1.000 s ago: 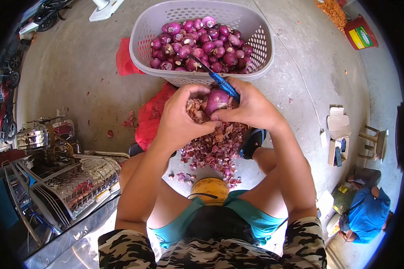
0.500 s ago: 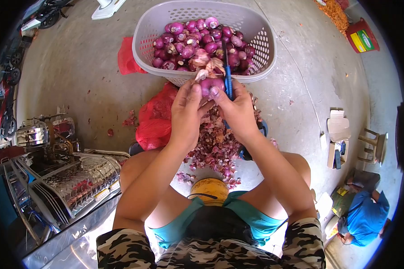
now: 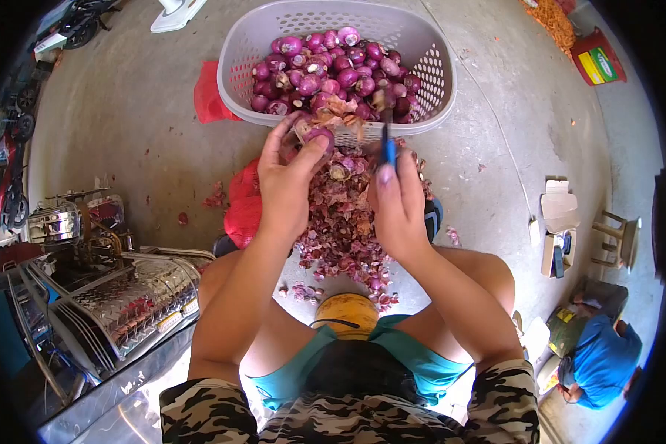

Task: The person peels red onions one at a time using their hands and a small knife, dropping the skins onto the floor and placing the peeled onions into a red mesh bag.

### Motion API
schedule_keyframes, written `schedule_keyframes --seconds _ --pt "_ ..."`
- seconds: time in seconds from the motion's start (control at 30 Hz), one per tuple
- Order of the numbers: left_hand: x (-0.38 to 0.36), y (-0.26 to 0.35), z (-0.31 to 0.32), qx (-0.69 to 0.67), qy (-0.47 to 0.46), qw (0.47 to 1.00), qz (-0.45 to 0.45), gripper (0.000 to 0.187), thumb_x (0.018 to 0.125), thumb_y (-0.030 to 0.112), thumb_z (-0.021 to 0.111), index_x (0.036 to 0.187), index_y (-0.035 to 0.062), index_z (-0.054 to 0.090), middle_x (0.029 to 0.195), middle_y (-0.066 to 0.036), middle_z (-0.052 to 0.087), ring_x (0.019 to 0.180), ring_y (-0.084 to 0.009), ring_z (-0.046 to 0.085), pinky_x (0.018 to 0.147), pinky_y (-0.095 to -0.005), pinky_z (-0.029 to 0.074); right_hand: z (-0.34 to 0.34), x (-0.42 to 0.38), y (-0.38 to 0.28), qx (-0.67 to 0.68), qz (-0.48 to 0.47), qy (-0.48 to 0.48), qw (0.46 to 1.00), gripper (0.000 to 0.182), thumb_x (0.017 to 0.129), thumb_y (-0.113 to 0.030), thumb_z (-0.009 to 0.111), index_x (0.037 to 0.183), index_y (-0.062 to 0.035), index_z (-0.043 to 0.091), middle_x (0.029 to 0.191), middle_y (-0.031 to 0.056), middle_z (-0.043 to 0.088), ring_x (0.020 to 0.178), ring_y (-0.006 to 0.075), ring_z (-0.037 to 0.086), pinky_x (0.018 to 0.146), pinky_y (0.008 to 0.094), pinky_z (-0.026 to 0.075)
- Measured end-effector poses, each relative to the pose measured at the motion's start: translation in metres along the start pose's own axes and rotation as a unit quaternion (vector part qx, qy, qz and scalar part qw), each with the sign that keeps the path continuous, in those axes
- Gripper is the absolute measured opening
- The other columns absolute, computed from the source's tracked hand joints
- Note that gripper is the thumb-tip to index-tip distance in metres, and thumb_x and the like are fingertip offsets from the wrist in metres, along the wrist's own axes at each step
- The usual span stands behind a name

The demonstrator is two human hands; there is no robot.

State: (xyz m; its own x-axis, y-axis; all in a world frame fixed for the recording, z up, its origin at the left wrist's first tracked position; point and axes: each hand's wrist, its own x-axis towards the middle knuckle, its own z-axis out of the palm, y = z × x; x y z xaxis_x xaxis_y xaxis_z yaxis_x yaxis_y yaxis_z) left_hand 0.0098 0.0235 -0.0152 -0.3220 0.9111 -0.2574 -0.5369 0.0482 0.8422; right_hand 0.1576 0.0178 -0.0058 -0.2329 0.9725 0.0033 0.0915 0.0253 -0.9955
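Observation:
A red onion (image 3: 321, 138) is gripped by my left hand (image 3: 283, 181), just in front of the basket's near rim. Loose brown skin (image 3: 339, 107) hangs beside the onion's top. My right hand (image 3: 399, 203) is closed around the blue handle of a knife (image 3: 389, 150); its dark blade points away from me and is blurred by motion. Hand and knife are apart from the onion. Beyond both hands stands a grey perforated basket (image 3: 438, 74) holding many red onions (image 3: 318, 68). Below them lies a heap of onion skins (image 3: 344, 229) on the floor.
A red mesh bag (image 3: 243, 203) lies left of the skins. Between my legs is a yellow round object (image 3: 345, 309). A motorcycle (image 3: 118, 288) stands at left. On the right are an open cardboard box (image 3: 559, 214), a small wooden stool (image 3: 616, 240) and another person (image 3: 607, 362) in blue.
My hands have moved apart. The left has shifted slightly left with the onion, and the right has drawn away with the knife. More of the skin heap shows between them.

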Motion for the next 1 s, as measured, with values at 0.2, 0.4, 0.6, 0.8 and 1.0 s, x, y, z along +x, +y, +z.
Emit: schedule_keyframes --seconds 0.2,0.4,0.6,0.8,1.0 --pt "-0.001 0.009 -0.001 0.001 -0.037 0.998 0.044 0.054 0.078 -0.004 0.069 0.127 -0.0015 0.047 0.11 -0.009 0.059 0.095 -0.0128 0.059 0.086 -0.0271 0.048 -0.004 0.006 -0.007 -0.18 -0.018 -0.099 0.979 0.028 0.094 -0.023 0.049 0.105 0.0035 0.049 0.079 0.0249 0.058 0.079 0.0449 0.057 0.069 0.0481 0.044" --pt "-0.001 0.01 -0.007 0.068 -0.061 0.995 0.04 0.051 0.085 -0.004 0.059 0.133 0.0005 0.041 0.117 -0.011 0.055 0.106 -0.0188 0.057 0.092 -0.035 0.049 -0.008 0.022 0.003 -0.145 0.092 -0.007 0.985 0.033 0.098 -0.028 0.044 0.103 0.0038 0.049 0.074 0.0229 0.058 0.072 0.042 0.058 0.064 0.0463 0.043" --pt "0.001 0.014 -0.006 0.018 -0.036 0.998 0.042 0.054 0.078 -0.005 0.069 0.127 -0.0037 0.046 0.112 -0.01 0.058 0.097 -0.014 0.059 0.086 -0.028 0.049 -0.005 0.007 -0.013 -0.084 0.057 -0.075 0.992 0.034 0.098 -0.029 0.043 0.101 0.0042 0.049 0.071 0.0239 0.058 0.071 0.0417 0.059 0.063 0.0472 0.043" --pt "0.002 0.012 -0.008 0.02 -0.041 0.998 0.045 0.055 0.078 -0.008 0.068 0.128 -0.0051 0.047 0.113 -0.011 0.058 0.097 -0.0142 0.059 0.087 -0.0285 0.049 -0.001 0.004 -0.011 -0.17 0.051 -0.116 0.977 0.033 0.097 -0.028 0.044 0.102 0.0045 0.048 0.072 0.0266 0.058 0.073 0.0462 0.058 0.063 0.051 0.043" --pt "0.002 0.012 -0.008 0.031 -0.037 0.998 0.05 0.055 0.078 -0.008 0.068 0.128 -0.0055 0.047 0.111 -0.011 0.06 0.095 -0.0139 0.06 0.085 -0.0278 0.05 0.003 0.002 -0.018 -0.171 0.069 -0.102 0.978 0.034 0.098 -0.029 0.043 0.104 0.0044 0.047 0.07 0.0267 0.058 0.071 0.0469 0.059 0.061 0.0518 0.043"
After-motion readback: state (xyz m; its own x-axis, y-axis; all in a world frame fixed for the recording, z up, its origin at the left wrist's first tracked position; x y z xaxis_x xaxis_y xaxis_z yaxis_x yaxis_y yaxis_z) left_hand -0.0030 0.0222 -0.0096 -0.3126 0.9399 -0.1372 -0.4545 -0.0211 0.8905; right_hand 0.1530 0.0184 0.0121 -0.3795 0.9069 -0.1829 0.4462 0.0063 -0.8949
